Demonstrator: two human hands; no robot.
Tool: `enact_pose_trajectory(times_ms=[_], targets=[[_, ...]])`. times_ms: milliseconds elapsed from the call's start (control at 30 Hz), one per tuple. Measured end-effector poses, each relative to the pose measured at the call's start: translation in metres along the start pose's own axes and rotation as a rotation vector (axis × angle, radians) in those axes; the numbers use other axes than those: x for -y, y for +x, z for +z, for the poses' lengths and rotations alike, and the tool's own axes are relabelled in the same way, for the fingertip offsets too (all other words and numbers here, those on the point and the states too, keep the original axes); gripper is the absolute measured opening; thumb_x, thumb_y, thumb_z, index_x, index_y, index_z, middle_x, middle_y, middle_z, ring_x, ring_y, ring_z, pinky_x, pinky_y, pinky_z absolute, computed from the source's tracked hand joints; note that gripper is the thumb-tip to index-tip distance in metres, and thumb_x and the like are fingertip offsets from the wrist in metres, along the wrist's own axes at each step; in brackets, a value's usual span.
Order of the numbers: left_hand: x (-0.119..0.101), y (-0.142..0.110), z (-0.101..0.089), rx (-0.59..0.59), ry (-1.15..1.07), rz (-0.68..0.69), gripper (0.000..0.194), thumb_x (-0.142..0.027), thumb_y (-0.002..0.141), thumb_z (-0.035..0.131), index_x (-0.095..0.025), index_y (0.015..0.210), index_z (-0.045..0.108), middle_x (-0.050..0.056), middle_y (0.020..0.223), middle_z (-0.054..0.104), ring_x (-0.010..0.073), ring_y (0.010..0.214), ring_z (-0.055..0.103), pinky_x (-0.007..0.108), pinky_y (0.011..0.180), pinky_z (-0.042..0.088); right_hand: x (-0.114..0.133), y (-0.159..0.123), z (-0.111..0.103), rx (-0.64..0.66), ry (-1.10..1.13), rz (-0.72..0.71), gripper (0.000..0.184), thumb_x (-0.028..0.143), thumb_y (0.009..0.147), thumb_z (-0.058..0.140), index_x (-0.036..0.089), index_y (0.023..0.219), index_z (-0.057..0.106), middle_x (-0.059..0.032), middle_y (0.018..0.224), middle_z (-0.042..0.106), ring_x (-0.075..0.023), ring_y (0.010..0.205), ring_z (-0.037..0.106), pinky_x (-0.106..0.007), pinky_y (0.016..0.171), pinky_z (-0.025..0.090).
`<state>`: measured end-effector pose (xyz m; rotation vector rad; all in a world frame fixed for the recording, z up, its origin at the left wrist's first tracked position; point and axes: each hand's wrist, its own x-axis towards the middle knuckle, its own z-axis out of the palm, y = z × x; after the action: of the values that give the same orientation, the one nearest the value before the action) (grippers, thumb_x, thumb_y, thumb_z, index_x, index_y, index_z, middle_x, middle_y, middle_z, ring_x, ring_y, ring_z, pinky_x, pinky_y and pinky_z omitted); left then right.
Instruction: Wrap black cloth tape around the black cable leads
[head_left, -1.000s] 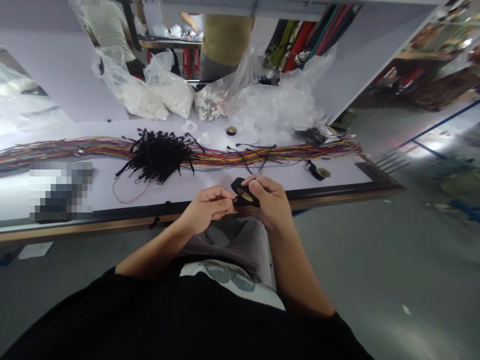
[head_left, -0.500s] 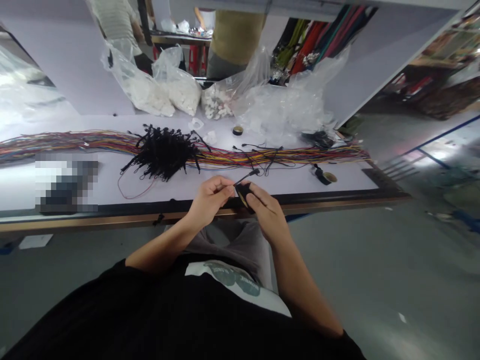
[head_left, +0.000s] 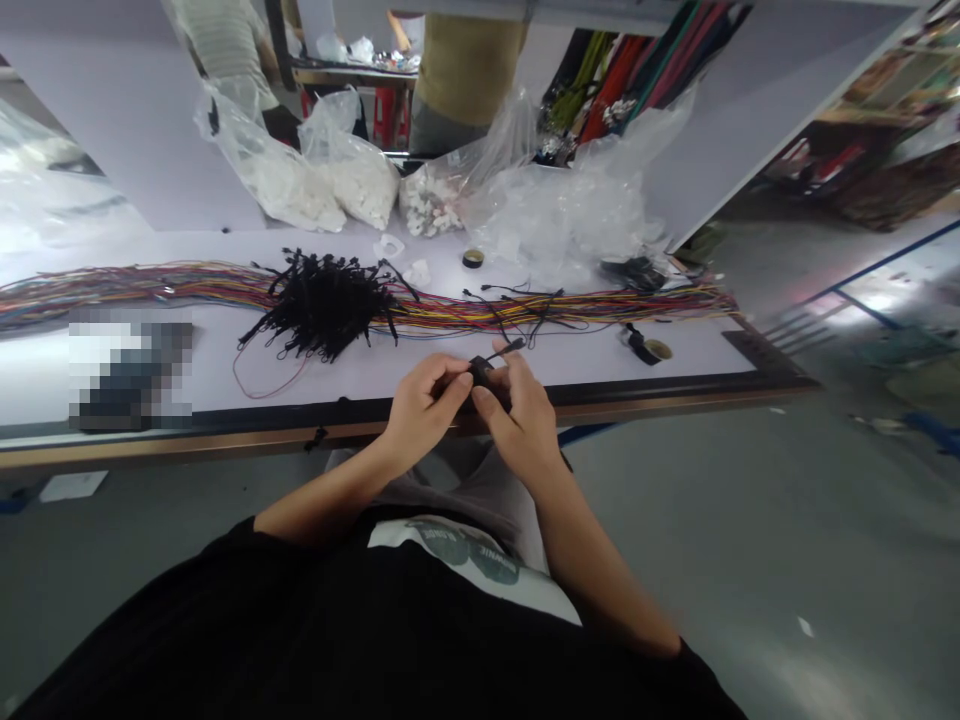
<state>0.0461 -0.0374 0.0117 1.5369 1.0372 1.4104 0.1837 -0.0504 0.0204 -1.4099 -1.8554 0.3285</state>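
My left hand [head_left: 421, 410] and my right hand [head_left: 517, 415] meet just in front of the table's near edge [head_left: 225, 440], fingers curled. Between them sits a black roll of tape [head_left: 480, 372], gripped by my right hand. My left hand pinches a thin black wire [head_left: 504, 350] whose tip sticks up to the right above the roll. A heap of black wire pieces [head_left: 322, 305] lies on the white table behind my left hand, across a long bundle of coloured wires [head_left: 615, 305].
Clear plastic bags [head_left: 555, 215] and bags of white parts [head_left: 352, 190] stand at the back. Small tape rolls [head_left: 651, 350] lie at the right and near the bags [head_left: 472, 259]. Other people [head_left: 465, 80] stand beyond the table. A blurred patch [head_left: 127, 375] lies at the left.
The hands have drawn closer together and lifted slightly toward the table edge. The tape roll, held flat and open to view a second ago, is now mostly hidden between the fingers.
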Motion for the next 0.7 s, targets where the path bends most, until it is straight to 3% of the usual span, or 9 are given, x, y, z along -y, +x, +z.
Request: enact_pose_trajectory(times_ms=[233, 367, 467, 567, 633, 700], targets=[[0.001, 0.000, 0.004, 0.011, -0.269, -0.147, 0.008, -0.024, 0.073, 0.061, -0.016, 0.070, 0.059, -0.004, 0.061, 0.053, 0.0055, 0.054, 0.044, 0.019, 0.052, 0.036, -0.001, 0.000, 0.000, -0.118, -0.276, -0.174, 0.026, 0.031, 0.085, 0.047, 0.020, 0.105, 0.059, -0.0082, 0.090, 0.070, -0.0245, 0.080, 0.060, -0.037, 0.069, 0.040], [0.001, 0.002, 0.004, 0.105, -0.573, -0.284, 0.026, -0.024, 0.067, 0.070, -0.020, 0.087, 0.054, -0.010, 0.050, 0.045, 0.0025, 0.039, 0.032, 0.015, 0.040, 0.022, -0.006, 0.002, 0.002, -0.288, -0.330, -0.376, 0.028, 0.019, 0.084, 0.050, 0.022, 0.110, 0.058, -0.0075, 0.098, 0.071, -0.0235, 0.092, 0.061, -0.038, 0.075, 0.039], [0.003, 0.009, 0.001, 0.260, -0.758, -0.483, 0.028, -0.021, 0.063, 0.071, -0.018, 0.083, 0.051, -0.009, 0.050, 0.046, 0.0011, 0.034, 0.029, 0.014, 0.036, 0.017, -0.013, 0.006, 0.008, -0.359, -0.129, -0.499, 0.025, 0.013, 0.082, 0.051, 0.025, 0.103, 0.060, -0.0051, 0.099, 0.071, -0.0214, 0.099, 0.062, -0.039, 0.084, 0.041], [0.006, 0.018, -0.002, 0.499, -0.827, -0.726, 0.021, -0.021, 0.062, 0.067, -0.014, 0.062, 0.047, -0.006, 0.047, 0.044, -0.0004, 0.031, 0.024, 0.015, 0.034, 0.015, -0.021, 0.009, 0.013, -0.261, 0.272, -0.434, 0.023, 0.015, 0.084, 0.050, 0.027, 0.101, 0.060, -0.0043, 0.106, 0.069, -0.0196, 0.107, 0.060, -0.039, 0.092, 0.044], [0.009, 0.021, -0.001, 0.514, -0.842, -0.770, 0.021, -0.020, 0.061, 0.067, -0.014, 0.058, 0.047, -0.006, 0.046, 0.040, -0.0006, 0.031, 0.023, 0.015, 0.034, 0.016, -0.023, 0.011, 0.012, -0.111, 0.492, -0.336, 0.021, 0.022, 0.084, 0.054, 0.028, 0.103, 0.060, -0.0047, 0.115, 0.065, -0.0200, 0.113, 0.057, -0.040, 0.096, 0.043], [0.010, 0.020, 0.002, 0.398, -0.830, -0.695, 0.022, -0.020, 0.059, 0.070, -0.014, 0.059, 0.049, -0.008, 0.045, 0.037, -0.0001, 0.032, 0.025, 0.015, 0.034, 0.018, -0.022, 0.010, 0.009, -0.016, 0.604, -0.247, 0.019, 0.030, 0.081, 0.060, 0.027, 0.099, 0.063, -0.0048, 0.118, 0.062, -0.0209, 0.113, 0.056, -0.040, 0.097, 0.043]])
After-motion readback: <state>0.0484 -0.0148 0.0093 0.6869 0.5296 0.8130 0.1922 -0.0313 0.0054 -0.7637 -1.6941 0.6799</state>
